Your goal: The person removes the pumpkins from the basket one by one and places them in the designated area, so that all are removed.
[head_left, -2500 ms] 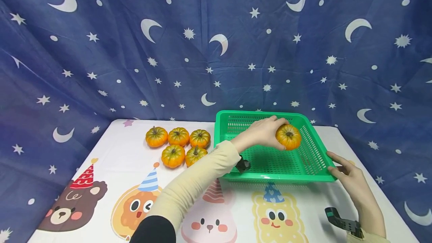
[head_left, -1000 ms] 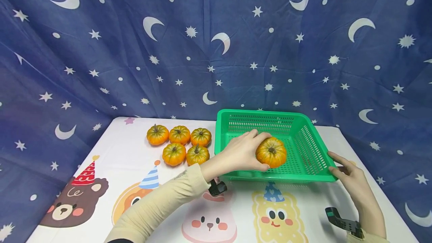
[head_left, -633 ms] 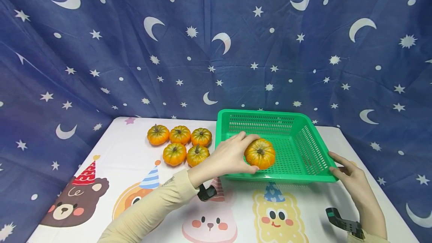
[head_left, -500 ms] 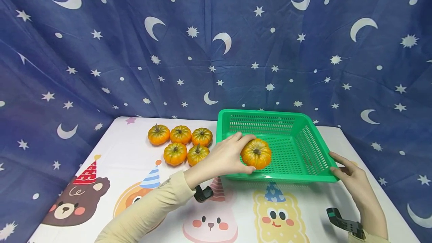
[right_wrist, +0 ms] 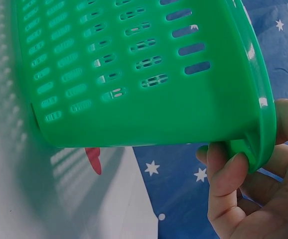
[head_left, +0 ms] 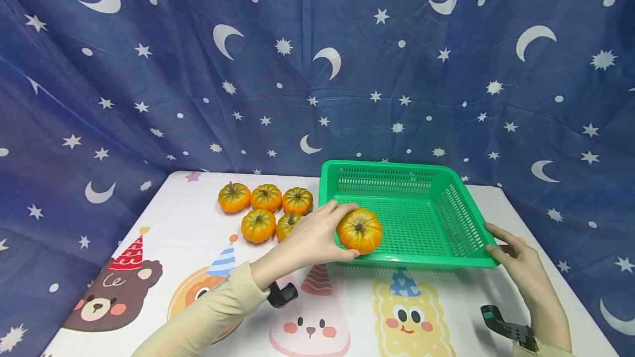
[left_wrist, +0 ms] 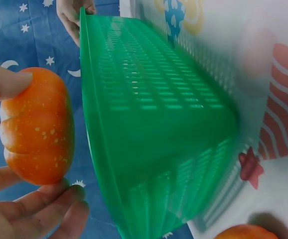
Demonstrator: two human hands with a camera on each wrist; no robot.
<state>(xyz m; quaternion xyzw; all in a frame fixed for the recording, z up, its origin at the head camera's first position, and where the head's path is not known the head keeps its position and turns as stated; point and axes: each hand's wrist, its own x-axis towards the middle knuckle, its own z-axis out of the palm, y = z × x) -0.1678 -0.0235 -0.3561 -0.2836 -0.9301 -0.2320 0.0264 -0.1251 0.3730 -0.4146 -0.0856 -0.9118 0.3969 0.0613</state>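
My left hand point(head_left: 317, 238) grips a small orange pumpkin point(head_left: 359, 231) between thumb and fingers. In the head view this pumpkin overlaps the front left corner of a green plastic basket point(head_left: 412, 261). The left wrist view has the pumpkin point(left_wrist: 39, 127) above the rim level, just outside the basket wall point(left_wrist: 149, 124), its stem turned away. At the basket's right end, my right hand point(head_left: 523, 263) pinches the rim near the front corner; the right wrist view shows its fingers point(right_wrist: 226, 177) curled under the lip. No pumpkin shows inside the basket.
Several more small pumpkins point(head_left: 258, 226) sit in two rows on the table left of the basket. A white cloth with cartoon figures point(head_left: 310, 324) covers the table. Behind it hangs a blue curtain point(head_left: 278, 70) with moons and stars.
My left hand has carried the pumpkin from over the basket's right side leftward and toward me, to its front left corner. The right hand stays on the rim.
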